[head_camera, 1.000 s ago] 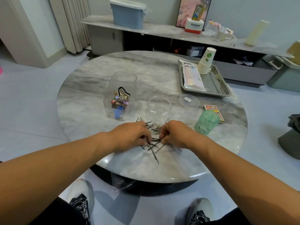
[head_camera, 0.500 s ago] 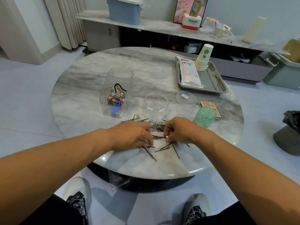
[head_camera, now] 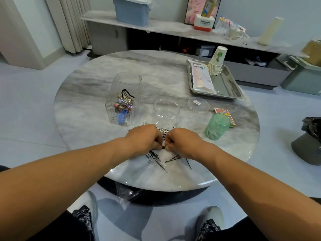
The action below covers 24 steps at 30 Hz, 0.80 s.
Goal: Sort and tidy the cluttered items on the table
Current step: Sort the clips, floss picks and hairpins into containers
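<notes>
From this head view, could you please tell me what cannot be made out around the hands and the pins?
- Fingertips of the left hand and right hand: curled under, hidden by the knuckles.
- The dark bundle pinched between them: too small to count or name surely.
- Silver clips behind the hands: partly covered by them.
- Contents of the ribbed clear box: tangled, too small to identify fully.
- Card box: partly hidden by the green cup.

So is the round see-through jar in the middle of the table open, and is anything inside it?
Open and empty. The round clear plastic jar has no lid; its clear round lid lies apart on the marble table.
</notes>
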{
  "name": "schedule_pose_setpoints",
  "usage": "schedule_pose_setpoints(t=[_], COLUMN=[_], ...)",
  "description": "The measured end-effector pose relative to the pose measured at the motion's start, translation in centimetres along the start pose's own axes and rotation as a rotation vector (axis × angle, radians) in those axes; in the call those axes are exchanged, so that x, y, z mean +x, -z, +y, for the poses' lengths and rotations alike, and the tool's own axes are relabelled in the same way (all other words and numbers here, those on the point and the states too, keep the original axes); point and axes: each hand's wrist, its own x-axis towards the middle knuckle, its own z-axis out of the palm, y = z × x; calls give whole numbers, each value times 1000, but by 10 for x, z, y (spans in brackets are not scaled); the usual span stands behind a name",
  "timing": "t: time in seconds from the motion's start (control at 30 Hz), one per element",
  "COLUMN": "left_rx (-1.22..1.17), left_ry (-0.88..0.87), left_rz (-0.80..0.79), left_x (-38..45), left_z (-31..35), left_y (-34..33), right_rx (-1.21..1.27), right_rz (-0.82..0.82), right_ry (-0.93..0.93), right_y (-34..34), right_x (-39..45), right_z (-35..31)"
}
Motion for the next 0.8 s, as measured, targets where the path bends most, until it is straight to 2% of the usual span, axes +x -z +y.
schedule_pose_setpoints(t=[0.23, 0.33, 0.43, 0.5, 0.57, 0.67, 0.8], left_rx=[332, 497, 653, 692, 688, 547, 177], left_ry=[-106, -175, -284, -347, -366, -270, -112], left_rz=[-64, -134, -170, -183, -182, -166, -77], left_x=[8, 11, 9, 8, 6, 3, 1], left_z=[11, 16, 21, 21, 18, 14, 7], left_y=[3, 4, 5, 5, 3, 4, 15], right_rx=[-23, -55, -215, -311, -299, -118, 562], right_rz=[27, 11, 21, 60, 88, 73, 200], right_ry=[-38, 12, 102, 155, 159, 111, -46], right_y=[10, 10, 2, -3, -6, -3, 5], right_x=[-7, -7, -6, -4, -4, -6, -7], right_z=[12, 13, 11, 12, 15, 20, 18])
